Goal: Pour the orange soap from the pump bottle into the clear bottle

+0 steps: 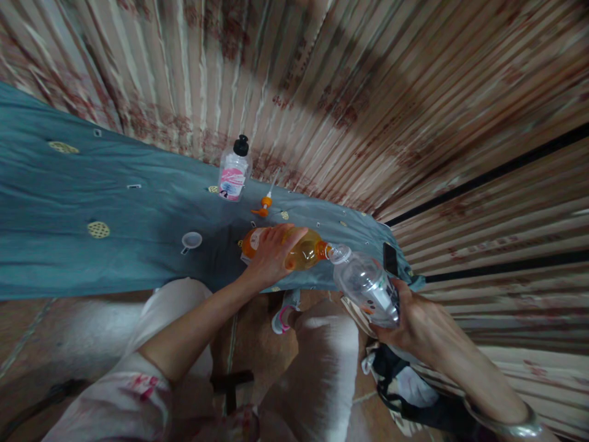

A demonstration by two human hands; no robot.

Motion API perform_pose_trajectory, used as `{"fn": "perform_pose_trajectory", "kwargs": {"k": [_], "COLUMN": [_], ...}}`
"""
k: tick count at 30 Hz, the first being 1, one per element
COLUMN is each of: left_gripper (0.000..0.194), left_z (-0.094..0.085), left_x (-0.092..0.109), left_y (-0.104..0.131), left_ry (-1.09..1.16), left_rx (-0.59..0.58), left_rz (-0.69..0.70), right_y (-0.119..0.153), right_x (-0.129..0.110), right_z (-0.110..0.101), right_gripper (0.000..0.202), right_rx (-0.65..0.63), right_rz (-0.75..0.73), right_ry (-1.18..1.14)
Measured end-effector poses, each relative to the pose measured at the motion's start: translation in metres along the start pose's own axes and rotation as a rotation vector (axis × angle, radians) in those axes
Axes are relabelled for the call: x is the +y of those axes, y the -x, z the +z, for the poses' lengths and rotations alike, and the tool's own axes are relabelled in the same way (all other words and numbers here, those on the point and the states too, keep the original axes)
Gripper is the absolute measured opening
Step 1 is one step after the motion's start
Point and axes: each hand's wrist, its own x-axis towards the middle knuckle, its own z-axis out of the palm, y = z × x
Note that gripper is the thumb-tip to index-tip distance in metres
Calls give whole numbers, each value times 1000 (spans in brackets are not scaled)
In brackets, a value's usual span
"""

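Orange bottle (309,250), clear bottle (361,279), meeting between hands (273,255) (414,314)

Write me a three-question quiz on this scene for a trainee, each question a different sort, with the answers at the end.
1. Multiple choice. What does the left hand grip?
A) the black-capped bottle
B) the amber bottle
C) the curtain

2. True or false. The head of the orange pump is off any bottle and rests on the blue-green cloth.

3. Fill in the blank. The right hand holds a clear bottle whose mouth faces the ____ of the amber bottle.

Key: 1. B. 2. True. 3. mouth.
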Motion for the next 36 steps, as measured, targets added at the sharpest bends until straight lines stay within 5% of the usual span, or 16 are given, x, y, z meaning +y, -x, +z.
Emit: {"fn": "perform_pose_trajectory", "kwargs": {"k": [36], "left_gripper": [71], "left_z": [0], "left_x": [-1], "left_y": [0], "left_ry": [-3], "left_rx": [10], "left_rz": [13], "right_y": [-2], "right_x": [-2], "right_z": [-2], "right_gripper": [58], "right_rx": [12], "right_rz": [7], "right_ry": [-23]}}
